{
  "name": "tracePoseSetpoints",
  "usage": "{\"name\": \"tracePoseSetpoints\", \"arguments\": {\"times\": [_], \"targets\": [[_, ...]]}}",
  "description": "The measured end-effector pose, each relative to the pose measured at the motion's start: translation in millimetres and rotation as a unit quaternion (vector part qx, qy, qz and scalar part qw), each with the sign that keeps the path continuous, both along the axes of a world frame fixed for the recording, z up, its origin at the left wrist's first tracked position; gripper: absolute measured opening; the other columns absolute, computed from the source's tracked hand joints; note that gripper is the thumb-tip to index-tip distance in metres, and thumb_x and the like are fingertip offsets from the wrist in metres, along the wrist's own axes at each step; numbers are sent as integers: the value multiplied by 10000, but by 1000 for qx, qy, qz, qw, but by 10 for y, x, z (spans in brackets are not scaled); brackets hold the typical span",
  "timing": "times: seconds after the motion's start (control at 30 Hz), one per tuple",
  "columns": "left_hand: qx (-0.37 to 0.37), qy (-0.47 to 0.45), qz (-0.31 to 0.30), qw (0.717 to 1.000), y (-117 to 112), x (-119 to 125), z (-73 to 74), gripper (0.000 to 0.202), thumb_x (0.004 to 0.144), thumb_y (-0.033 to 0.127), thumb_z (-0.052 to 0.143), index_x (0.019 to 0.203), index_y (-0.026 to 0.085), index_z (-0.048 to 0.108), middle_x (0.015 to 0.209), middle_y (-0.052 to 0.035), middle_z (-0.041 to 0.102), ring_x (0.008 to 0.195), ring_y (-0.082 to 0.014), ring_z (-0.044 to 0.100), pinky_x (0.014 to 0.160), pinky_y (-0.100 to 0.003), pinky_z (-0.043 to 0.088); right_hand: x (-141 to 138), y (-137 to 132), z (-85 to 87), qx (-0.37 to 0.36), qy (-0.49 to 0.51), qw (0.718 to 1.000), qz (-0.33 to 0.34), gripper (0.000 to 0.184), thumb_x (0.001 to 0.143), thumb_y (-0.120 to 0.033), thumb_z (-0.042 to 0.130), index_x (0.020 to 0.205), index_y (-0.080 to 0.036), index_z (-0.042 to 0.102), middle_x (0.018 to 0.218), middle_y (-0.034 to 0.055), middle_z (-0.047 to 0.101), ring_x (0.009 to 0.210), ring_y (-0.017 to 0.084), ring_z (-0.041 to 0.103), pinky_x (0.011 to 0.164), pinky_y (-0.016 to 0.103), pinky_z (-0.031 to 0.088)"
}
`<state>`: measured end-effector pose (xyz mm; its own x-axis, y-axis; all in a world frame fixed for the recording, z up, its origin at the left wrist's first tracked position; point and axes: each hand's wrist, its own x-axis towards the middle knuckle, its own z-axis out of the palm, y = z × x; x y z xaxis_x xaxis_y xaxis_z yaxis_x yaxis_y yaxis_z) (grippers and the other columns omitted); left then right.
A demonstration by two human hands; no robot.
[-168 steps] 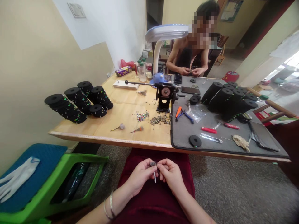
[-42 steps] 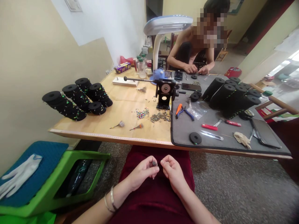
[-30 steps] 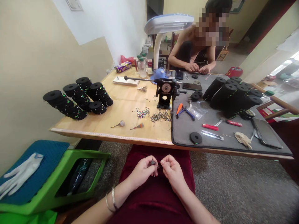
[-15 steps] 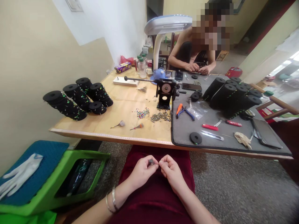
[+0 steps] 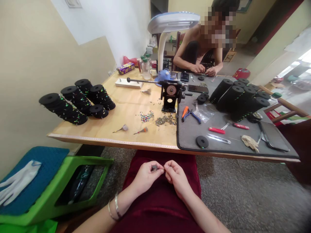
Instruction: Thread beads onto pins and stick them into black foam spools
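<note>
Above my dark red lap, in front of the table edge, both hands meet at the fingertips. My left hand (image 5: 147, 174) is closed, with a small grey bundle (image 5: 154, 168) showing between its thumb and fingers. My right hand (image 5: 175, 174) is pinched close against the left fingertips; what it holds is too small to make out. Beyond them on the wooden table (image 5: 97, 131) lie two grey-tufted bundles (image 5: 123, 128), a heap of coloured beads (image 5: 146, 116) and a pile of small metal pieces (image 5: 166, 120). A black hand-cranked winder (image 5: 169, 101) stands behind these.
Black foam spools (image 5: 52, 98) are stacked at left, more (image 5: 225, 92) at right. Pliers (image 5: 191, 116), a red-handled tool (image 5: 217, 130) and a loose spool (image 5: 202, 141) lie on the grey mat (image 5: 187, 136). A lamp (image 5: 162, 51) stands behind; another person (image 5: 198, 55) works opposite. A green stool (image 5: 80, 159) stands left.
The view has shifted slightly. My hands stay together at the fingertips, with a small change in how the fingers pinch. The things on the table have not moved.
</note>
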<state>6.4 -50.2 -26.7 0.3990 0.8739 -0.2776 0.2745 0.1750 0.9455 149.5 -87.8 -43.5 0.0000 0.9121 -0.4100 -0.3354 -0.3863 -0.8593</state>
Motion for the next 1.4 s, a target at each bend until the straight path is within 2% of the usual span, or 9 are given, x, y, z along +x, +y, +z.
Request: {"name": "tracePoseSetpoints", "arguments": {"times": [0.27, 0.47, 0.57, 0.67, 0.83, 1.0, 1.17, 1.3, 1.4], "targets": [[25, 17, -18, 999, 4, -23, 0, 130, 752, 263, 632, 700, 168, 704, 709, -40, 709, 664, -178, 599, 677, -275, 446, -24, 9, 3, -24, 28, 999, 6, 281, 738, -432, 632, 693, -183, 508, 419, -113, 359, 398, 53, 219, 411, 211, 132], [-30, -10, 23, 999, 20, -20, 34, 198, 756, 319, 625, 874, 162, 656, 567, 47, 502, 509, -104, 426, 486, -209, 330, -5, 9, 16, -37, 14, 999, 25, 171, 705, -327, 608, 656, -179, 539, 421, -108, 353, 401, 53, 218, 418, 213, 129], [-65, -38, 32, 997, 21, -18, 71, 172, 787, 319, 569, 858, 167, 607, 585, 53, 471, 508, -97, 413, 474, -199, 318, -1, 4, -3, -22, -43, 998, 45, 74, 664, -221, 563, 610, -170, 564, 443, -85, 396, 425, 60, 261, 427, 210, 154], [-57, -39, 33, 997, 32, -21, 61, 136, 785, 285, 549, 847, 171, 589, 578, 59, 450, 501, -97, 404, 482, -202, 324, -4, -2, -28, -10, -70, 996, 49, 62, 644, -189, 527, 589, -178, 556, 454, -78, 413, 431, 64, 273, 431, 207, 169], [-42, -41, 40, 998, 67, -41, -10, 124, 788, 276, 527, 814, 171, 586, 521, 72, 413, 473, -99, 378, 471, -205, 303, -10, -6, -73, -4, -84, 995, 57, 51, 628, -194, 522, 578, -187, 522, 450, -81, 407, 424, 63, 261, 426, 206, 169], [-21, -57, 81, 995, 102, -88, -38, 119, 793, 265, 510, 806, 172, 584, 514, 75, 405, 473, -95, 367, 472, -204, 292, -8, -16, -97, 1, -93, 994, 49, 58, 647, -214, 495, 593, -200, 478, 429, -93, 373, 399, 59, 242, 411, 202, 160], [-36, -95, 93, 990, 117, -123, -32, 113, 794, 262, 511, 807, 170, 575, 505, 84, 377, 465, -88, 344, 473, -202, 281, -12, -17, -53, 1, -53, 998, 26, 87, 663, -246, 527, 615, -204, 468, 415, -112, 329, 379, 53, 211, 392, 196, 145], [-46, -116, 97, 987, 107, -119, -22, 118, 789, 276, 534, 812, 169, 577, 510, 87, 370, 465, -85, 335, 473, -201, 264, -13, -3, -12, -6, -7, 1000, 24, 139, 706, -299, 563, 647, -194, 495, 400, -121, 315, 369, 49, 187, 385, 192, 121], [-48, -116, 88, 988, 100, -104, -11, 129, 791, 293, 541, 813, 171, 576, 512, 85, 380, 465, -87, 337, 473, -204, 265, -13, 8, 6, -6, 0, 999, 39, 239, 764, -407, 572, 717, -173, 573, 379, -125, 296, 360, 51, 157, 385, 205, 96]]}}
